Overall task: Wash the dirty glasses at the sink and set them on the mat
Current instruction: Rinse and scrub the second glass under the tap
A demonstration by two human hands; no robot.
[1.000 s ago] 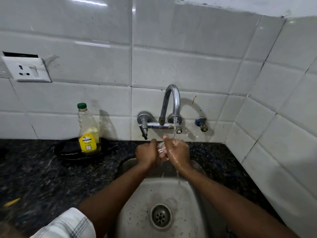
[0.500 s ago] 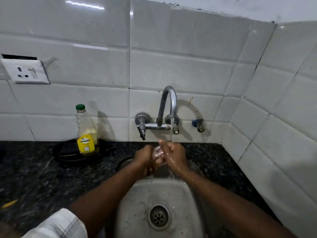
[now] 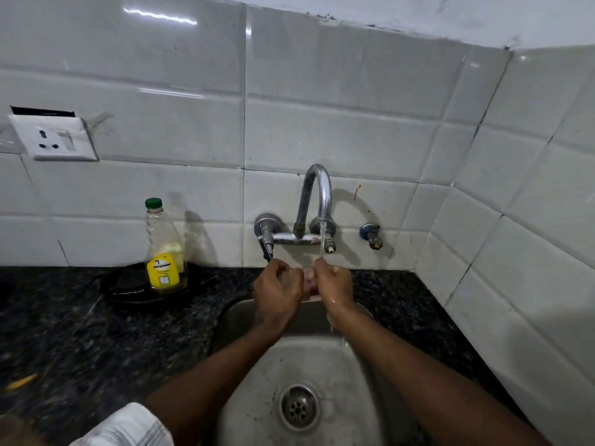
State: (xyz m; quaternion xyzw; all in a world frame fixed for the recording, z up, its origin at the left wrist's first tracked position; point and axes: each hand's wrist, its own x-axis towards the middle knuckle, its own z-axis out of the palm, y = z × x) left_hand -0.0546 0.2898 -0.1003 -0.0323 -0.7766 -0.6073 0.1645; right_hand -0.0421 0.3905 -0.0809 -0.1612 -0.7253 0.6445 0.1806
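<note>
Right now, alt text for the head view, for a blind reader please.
The left hand and right hand hold a clear glass under the running tap over a steel sink. A green-capped bottle stands on a black dish at left.

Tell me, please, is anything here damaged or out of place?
Yes. The wall socket, left of the tap, sits tilted, with a dark gap above its plate. Nothing else stands out.

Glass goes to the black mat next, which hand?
Left, probably: left hand grips the glass on the side nearer the black mat; right hand sits farther, under the stream.
</note>
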